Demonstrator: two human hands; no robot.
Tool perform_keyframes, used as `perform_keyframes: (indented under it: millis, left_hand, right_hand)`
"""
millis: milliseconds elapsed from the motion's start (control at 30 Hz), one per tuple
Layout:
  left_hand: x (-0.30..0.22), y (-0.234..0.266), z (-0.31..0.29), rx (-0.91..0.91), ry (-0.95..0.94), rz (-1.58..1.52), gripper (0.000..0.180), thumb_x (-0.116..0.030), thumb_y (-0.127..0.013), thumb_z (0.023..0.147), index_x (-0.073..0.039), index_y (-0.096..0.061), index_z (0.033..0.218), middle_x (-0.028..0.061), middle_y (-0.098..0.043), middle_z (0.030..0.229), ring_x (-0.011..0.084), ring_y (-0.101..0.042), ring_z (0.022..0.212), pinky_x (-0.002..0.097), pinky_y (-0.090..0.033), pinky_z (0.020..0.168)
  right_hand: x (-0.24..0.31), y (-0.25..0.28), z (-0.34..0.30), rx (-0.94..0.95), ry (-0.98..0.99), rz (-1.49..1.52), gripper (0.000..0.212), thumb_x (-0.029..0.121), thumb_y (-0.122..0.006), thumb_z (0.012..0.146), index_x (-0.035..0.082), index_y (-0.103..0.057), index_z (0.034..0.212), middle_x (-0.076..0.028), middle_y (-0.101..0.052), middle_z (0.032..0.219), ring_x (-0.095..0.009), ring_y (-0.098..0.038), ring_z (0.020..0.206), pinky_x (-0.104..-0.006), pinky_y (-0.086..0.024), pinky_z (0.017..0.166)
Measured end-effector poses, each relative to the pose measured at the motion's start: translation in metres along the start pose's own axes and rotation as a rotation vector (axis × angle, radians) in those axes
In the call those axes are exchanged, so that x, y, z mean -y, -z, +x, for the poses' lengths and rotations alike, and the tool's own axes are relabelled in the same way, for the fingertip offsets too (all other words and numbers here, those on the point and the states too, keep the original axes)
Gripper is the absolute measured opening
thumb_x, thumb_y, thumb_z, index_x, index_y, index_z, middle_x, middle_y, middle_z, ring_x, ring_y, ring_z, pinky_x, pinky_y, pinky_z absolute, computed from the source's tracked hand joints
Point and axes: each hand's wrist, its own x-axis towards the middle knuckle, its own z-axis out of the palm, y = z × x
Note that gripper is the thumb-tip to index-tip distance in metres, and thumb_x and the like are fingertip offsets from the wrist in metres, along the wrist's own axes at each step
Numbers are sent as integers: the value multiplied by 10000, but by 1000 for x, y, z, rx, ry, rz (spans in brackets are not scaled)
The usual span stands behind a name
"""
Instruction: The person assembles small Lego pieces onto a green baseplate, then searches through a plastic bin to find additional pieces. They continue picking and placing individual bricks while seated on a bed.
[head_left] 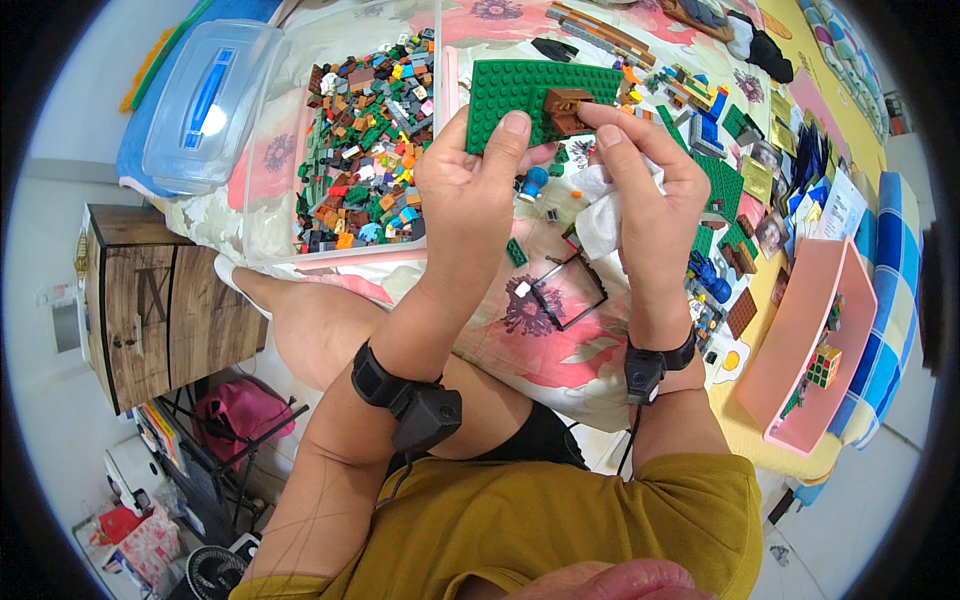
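My left hand (468, 175) is closed on a studded green building plate (500, 85), its thumb lying on the lower edge. A small brown box-like toy piece (565, 112), like a chest, stands out from the plate's right part. The thumb and index finger of my right hand (650, 180) pinch at its right side; whether it is fixed to the plate I cannot tell. A crumpled white cloth (600, 225) is tucked under the fingers of that same hand. Below lie a blue toy figure (533, 183) and a thin black frame (570, 290) on the flowered cloth.
To the left, a clear tray with a pink rim (340, 258) holds many mixed bricks, beside a clear lid with a blue handle (205, 100). Green plates (715, 185), brick parts and foil packets lie at right. A pink bin (800, 340) holds a puzzle cube (823, 366).
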Motion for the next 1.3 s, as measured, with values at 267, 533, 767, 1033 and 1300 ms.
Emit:
perform_keyframes:
  millis: [267,533,767,1033,1300]
  left_hand:
    - [-1,0,-2,-3,-24,61,230,-108,-577,1005,47,-624,1167,87,-689,1062,132,-664,913,309,-595,823]
    - [-4,7,0,96,281,-224,297,-157,-477,1050,62,-531,1244,167,-640,1202,256,-666,1058,388,-574,930]
    - [1,12,3,83,346,-326,286,-144,-494,1043,27,-511,1271,159,-632,1230,269,-651,1096,411,-568,934]
    - [1,15,6,123,329,-380,295,-141,-484,1046,-4,-489,1307,149,-615,1261,275,-641,1113,421,-559,940]
    - [0,14,5,137,308,-325,291,-144,-483,1046,6,-505,1294,150,-624,1248,265,-647,1099,413,-567,923]
  right_hand:
    - [4,2,-2,143,-318,495,189,104,-634,940,-12,-724,1060,-21,-690,857,-49,-589,720,-194,-462,660]
    - [2,2,-3,42,-189,556,181,100,-629,951,-13,-719,1059,-12,-664,824,-36,-560,692,-175,-421,616]
    - [0,7,3,-86,-133,487,178,90,-636,944,-14,-721,1062,0,-646,803,-32,-549,695,-173,-410,609]
    - [5,7,2,-98,-24,289,167,90,-641,940,-7,-727,1045,2,-651,825,-35,-549,722,-187,-422,637]
    - [-1,0,-1,-111,187,-68,128,42,-677,899,6,-733,1009,-13,-671,815,-61,-581,725,-217,-460,649]
